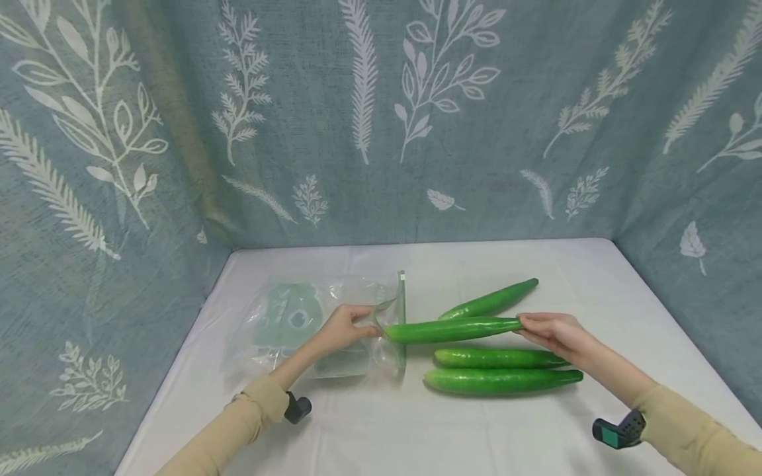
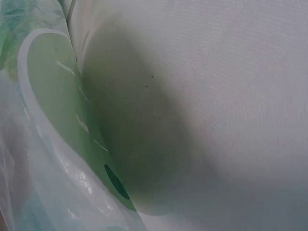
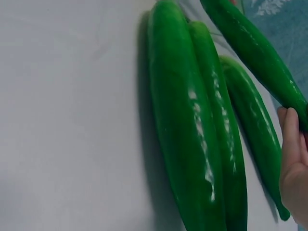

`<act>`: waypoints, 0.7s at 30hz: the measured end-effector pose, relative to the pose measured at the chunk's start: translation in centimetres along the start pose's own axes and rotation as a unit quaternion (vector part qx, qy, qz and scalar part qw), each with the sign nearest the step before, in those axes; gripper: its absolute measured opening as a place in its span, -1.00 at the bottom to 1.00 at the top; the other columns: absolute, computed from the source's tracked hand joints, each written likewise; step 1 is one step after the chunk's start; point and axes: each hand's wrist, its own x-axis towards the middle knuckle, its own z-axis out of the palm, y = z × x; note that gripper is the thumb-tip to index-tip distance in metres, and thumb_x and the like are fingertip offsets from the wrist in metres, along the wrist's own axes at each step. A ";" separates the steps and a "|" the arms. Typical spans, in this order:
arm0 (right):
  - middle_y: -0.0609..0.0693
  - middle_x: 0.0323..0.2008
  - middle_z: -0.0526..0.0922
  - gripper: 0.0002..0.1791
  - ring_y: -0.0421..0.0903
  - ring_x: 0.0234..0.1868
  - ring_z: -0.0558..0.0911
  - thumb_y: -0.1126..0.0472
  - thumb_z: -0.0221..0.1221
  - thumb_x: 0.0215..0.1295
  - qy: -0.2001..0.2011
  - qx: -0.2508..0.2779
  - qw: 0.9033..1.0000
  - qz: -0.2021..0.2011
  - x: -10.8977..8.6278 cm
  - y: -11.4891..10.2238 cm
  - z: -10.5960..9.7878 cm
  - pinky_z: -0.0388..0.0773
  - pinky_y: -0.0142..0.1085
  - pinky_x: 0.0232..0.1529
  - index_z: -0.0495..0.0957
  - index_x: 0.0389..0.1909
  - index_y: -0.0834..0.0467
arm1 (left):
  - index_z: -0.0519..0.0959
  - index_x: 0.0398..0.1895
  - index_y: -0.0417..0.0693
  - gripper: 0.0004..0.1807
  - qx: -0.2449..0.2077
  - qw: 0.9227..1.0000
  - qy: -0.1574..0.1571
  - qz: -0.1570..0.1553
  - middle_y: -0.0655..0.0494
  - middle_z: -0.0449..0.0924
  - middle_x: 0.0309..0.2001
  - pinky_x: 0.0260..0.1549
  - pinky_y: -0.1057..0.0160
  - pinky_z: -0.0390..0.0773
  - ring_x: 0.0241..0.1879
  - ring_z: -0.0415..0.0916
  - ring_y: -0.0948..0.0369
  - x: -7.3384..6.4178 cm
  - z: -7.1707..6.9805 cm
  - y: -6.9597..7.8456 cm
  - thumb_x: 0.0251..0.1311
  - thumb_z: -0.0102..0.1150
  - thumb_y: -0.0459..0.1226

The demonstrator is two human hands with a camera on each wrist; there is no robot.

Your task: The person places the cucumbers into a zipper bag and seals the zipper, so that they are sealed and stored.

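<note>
A clear plastic zip bag [image 1: 274, 324] with pale green print lies on the left of the white table, its mouth facing right. My left hand [image 1: 340, 329] pinches the bag's edge at the mouth, which gapes there. In my right hand [image 1: 562, 336] is a long green cucumber [image 1: 455, 329], held by its darker right end with fingers and thumb. The cucumber's pale left end is at the bag's mouth. The right wrist view shows this cucumber [image 3: 262, 53] raised above the others. In the left wrist view, the printed bag [image 2: 62, 91] hides my left hand almost wholly.
Two cucumbers lie side by side in front of the held one: a nearer cucumber [image 1: 503, 381] and one behind it [image 1: 494, 359]. Another cucumber [image 1: 497, 301] lies slanted farther back. A patterned blue-green curtain [image 1: 381, 198] stands behind and beside the table [image 1: 381, 436].
</note>
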 end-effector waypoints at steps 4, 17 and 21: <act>-0.16 -0.22 0.67 -0.21 -0.33 -0.19 0.68 0.31 0.15 0.30 0.010 -0.021 1.000 -0.006 0.4 0.1 1.2 0.52 -0.33 0.11 -0.08 0.35 0.55 | 0.55 0.07 -0.28 -0.50 0.003 1.000 0.002 0.009 -0.14 0.54 0.13 0.29 -0.11 0.29 0.26 0.38 -0.08 0.1 0.0 -0.1 0.03 0.35 -0.27; 0.38 0.26 0.35 -0.37 -0.35 -0.14 0.65 0.25 0.13 0.32 0.018 -0.103 0.994 -0.020 1.1 0.9 5.1 0.55 -0.33 0.10 0.19 0.26 0.55 | 0.53 0.10 -0.25 -0.45 -0.004 1.000 0.006 0.005 -0.11 0.52 0.16 0.28 -0.09 0.31 0.28 0.36 -0.07 0.3 0.2 -0.4 0.02 0.37 -0.22; 0.38 0.22 0.40 -0.41 -0.32 -0.12 0.66 0.24 0.13 0.32 0.017 -0.129 0.991 -0.035 1.2 1.2 5.9 0.56 -0.31 0.09 0.25 0.23 0.54 | 0.53 0.10 -0.28 -0.46 -0.007 1.000 0.006 0.012 -0.15 0.51 0.16 0.28 -0.09 0.30 0.27 0.36 -0.09 0.4 0.3 -0.4 0.02 0.36 -0.26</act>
